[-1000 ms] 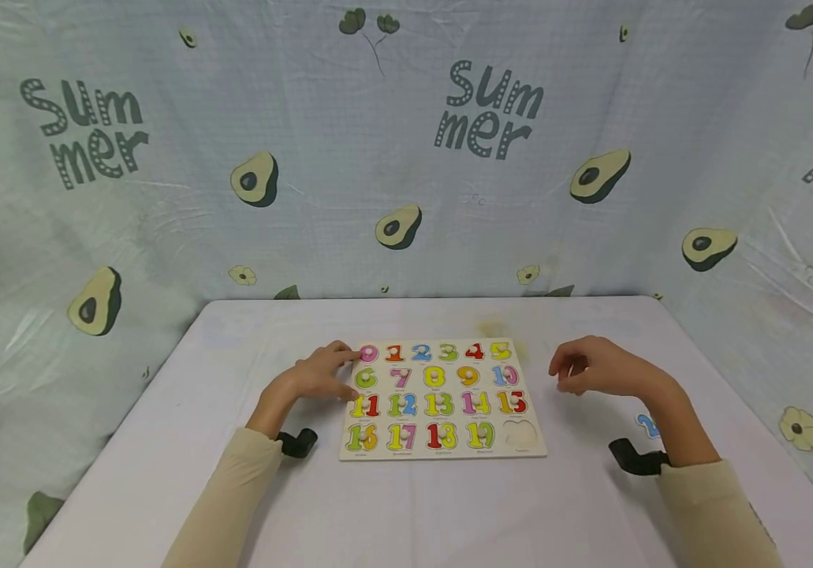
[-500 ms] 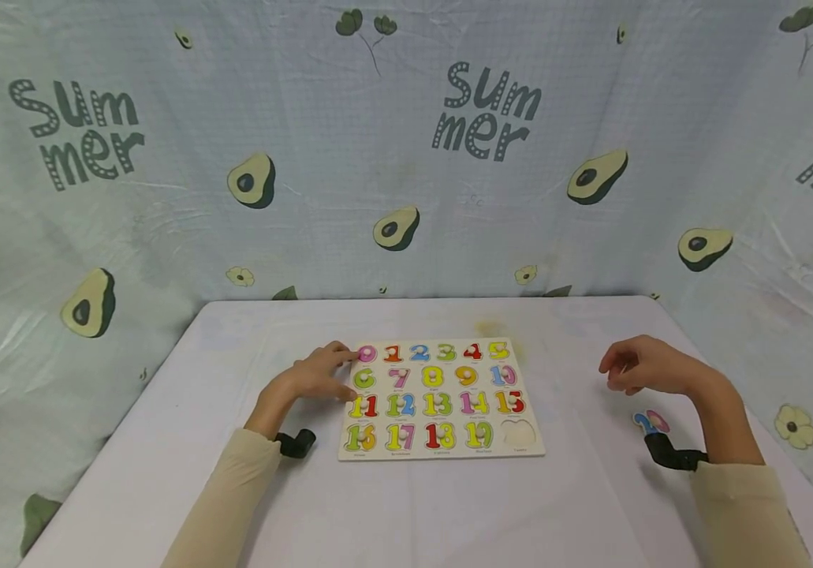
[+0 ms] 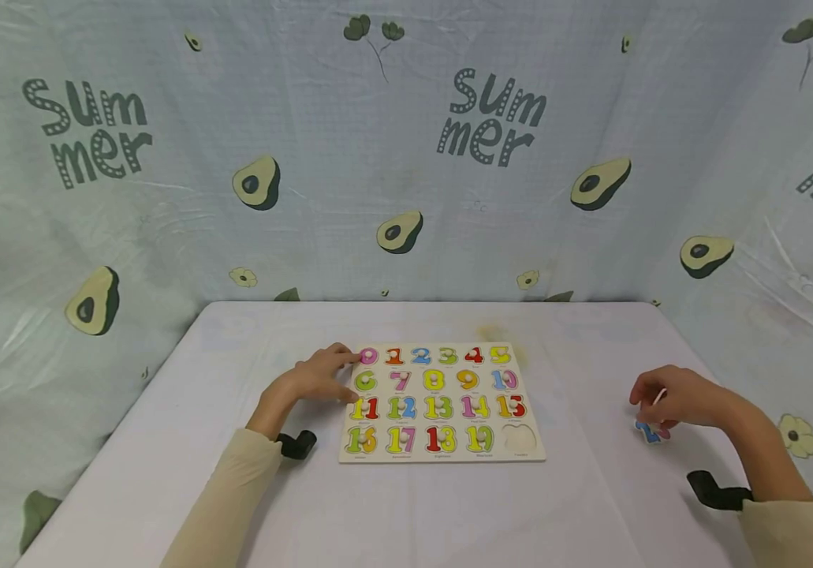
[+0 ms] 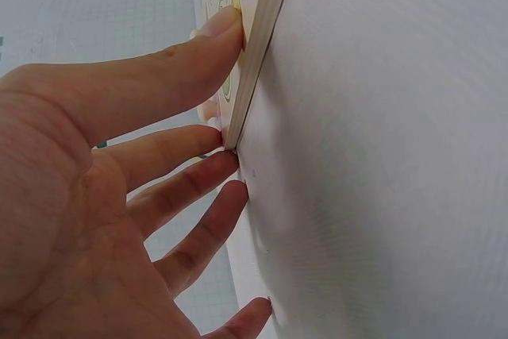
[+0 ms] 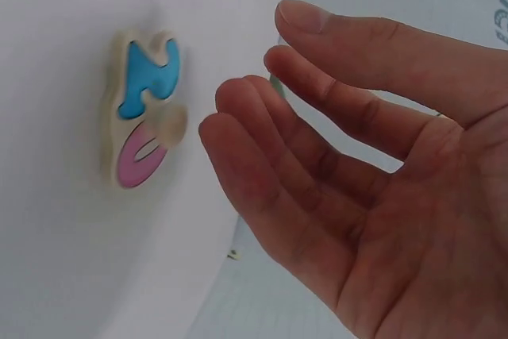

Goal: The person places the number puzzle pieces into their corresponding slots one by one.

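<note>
A wooden number puzzle board (image 3: pixel 441 456) lies on the table, its knobbed number pieces set in rows. One recess (image 3: pixel 520 437) at the bottom right of the board holds no piece. My left hand (image 3: pixel 312 375) rests at the board's left side, fingers spread, with thumb and index finger touching its edge; the left wrist view shows the thumb (image 4: pixel 214 33) against it. Off to the right, my right hand (image 3: pixel 683 396) hovers over a blue and pink number 20 piece (image 5: pixel 145 109). Its fingers are loosely bent and apart from the piece's round knob (image 5: pixel 173 125).
The table (image 3: pixel 449 513) has a white cover. Behind it and along both sides hangs a pale curtain (image 3: pixel 335 118) printed with avocados and lettering. A black wrist mount (image 3: pixel 718 491) sticks out from the right wrist, another (image 3: pixel 297 444) from the left.
My right hand has moved right, away from the board, then lowered toward the number 20 piece. The left hand stays at the board's edge, and the board lies where it was.
</note>
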### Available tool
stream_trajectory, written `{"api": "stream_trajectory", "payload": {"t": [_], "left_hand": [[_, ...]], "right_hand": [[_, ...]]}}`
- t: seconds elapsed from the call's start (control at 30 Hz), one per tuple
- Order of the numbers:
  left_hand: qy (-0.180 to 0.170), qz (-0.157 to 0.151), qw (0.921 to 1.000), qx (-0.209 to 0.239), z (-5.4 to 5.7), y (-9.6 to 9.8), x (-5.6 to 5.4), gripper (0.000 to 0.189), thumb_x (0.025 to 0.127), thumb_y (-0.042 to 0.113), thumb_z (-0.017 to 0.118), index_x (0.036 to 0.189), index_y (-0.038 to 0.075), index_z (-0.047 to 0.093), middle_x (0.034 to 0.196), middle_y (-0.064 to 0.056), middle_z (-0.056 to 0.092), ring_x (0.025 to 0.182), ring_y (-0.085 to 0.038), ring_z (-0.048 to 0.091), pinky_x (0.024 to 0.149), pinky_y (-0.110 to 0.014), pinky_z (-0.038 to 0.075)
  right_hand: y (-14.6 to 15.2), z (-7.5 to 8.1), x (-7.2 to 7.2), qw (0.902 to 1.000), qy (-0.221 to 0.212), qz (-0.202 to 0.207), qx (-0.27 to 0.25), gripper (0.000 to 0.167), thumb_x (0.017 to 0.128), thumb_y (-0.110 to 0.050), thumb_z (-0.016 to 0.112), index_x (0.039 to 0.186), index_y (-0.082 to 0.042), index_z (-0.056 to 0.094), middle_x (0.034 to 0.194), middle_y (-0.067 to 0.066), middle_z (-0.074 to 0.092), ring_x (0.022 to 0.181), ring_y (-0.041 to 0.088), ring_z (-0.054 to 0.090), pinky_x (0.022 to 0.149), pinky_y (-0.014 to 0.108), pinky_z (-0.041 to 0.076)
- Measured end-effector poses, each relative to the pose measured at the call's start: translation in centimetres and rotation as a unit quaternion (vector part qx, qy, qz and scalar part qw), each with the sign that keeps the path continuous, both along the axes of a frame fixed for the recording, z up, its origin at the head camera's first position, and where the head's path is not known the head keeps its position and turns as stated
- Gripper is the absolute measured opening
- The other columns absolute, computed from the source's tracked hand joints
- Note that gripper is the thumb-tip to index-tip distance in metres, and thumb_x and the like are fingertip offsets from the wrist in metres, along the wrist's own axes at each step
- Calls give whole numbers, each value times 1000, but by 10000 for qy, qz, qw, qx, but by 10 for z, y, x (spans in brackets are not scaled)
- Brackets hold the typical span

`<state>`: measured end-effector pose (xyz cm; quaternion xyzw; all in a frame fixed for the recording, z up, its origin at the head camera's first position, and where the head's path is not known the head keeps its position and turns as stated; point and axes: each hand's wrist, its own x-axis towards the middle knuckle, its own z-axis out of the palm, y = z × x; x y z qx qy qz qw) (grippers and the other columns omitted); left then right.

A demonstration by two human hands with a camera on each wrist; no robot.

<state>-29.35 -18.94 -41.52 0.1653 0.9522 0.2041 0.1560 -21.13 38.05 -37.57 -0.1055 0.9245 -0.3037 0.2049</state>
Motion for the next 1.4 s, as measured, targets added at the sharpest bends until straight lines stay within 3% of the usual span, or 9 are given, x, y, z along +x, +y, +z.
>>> {"api": "stream_trajectory", "payload": {"t": [0.3, 0.83, 1.4], "left_hand": [[-38, 10, 10000, 46, 0, -2, 2, 75, 85, 30, 82, 151, 11, 53, 152, -16, 48, 139, -39, 45, 111, -81, 26], [26, 5, 10000, -12, 1, -1, 2, 76, 85, 31, 83, 151, 10, 52, 151, -17, 48, 137, -39, 46, 109, -82, 28], [50, -9, 10000, -32, 1, 1, 1, 76, 85, 31, 83, 152, 10, 52, 153, -17, 48, 139, -38, 46, 111, -79, 29]], "right_hand": [[0, -5, 8, 9985, 81, -136, 526, 15, 85, -10, 75, 94, -4, 66, 84, 4, 62, 72, 17, 61, 63, 28, 54], [1, -16, 10, 9974, 186, -232, 656, 11, 78, 1, 69, 85, -3, 63, 77, 3, 57, 70, 18, 57, 60, 27, 52], [1, -14, 7, 9972, 406, 150, 611, 7, 83, 0, 68, 84, -4, 62, 74, 1, 59, 65, 13, 56, 59, 26, 50]]}}
